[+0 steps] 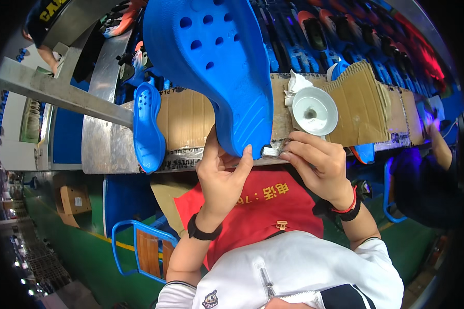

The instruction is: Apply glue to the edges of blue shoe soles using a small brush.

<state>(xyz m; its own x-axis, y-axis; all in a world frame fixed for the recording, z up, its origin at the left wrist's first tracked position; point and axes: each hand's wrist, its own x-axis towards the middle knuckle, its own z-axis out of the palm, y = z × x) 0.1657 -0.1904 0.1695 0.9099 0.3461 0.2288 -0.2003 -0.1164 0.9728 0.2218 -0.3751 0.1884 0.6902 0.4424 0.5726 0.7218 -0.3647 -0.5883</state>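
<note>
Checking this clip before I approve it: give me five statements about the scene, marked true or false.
1. The left hand holds a blue sole. True.
2. The right hand is inside the white bowl. False: it is outside, near the held sole's lower end.
3. Another blue sole lies left of the held one. True.
4. The apron is green. False: red.
5. The bowl stands left of the held sole. False: right.

A fisheye view looks down from the person's head, close by. The bench's near edge [111, 168] crosses mid-picture.
</note>
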